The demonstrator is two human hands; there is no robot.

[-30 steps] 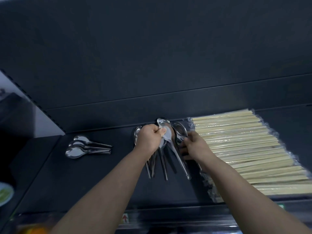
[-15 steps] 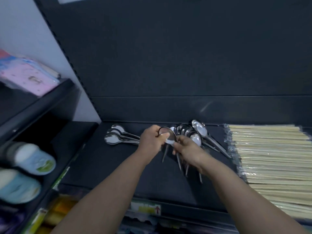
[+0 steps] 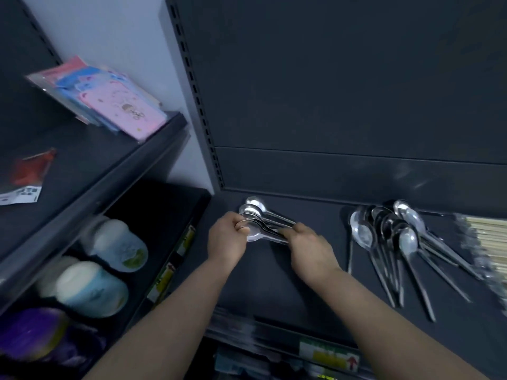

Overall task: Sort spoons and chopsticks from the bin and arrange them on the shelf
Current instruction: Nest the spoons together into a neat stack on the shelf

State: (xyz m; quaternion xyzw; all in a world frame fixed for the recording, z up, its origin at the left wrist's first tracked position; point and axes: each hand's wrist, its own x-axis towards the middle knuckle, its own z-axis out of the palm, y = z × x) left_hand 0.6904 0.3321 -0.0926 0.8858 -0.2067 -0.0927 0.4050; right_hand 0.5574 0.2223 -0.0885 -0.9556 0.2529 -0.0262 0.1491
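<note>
On the dark shelf (image 3: 301,283), left end: small spoon stack (image 3: 258,215), bowls gripped in curled left hand (image 3: 226,239), handles pinched by right hand (image 3: 310,248). Larger spoon group (image 3: 406,237) lay well apart; chopstick packs (image 3: 488,231) far right.

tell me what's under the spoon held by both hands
Beneath and behind the held spoon lies a nested stack of spoons on the dark shelf. The left hand and right hand cover the stack's front, so its count is hidden.
</note>
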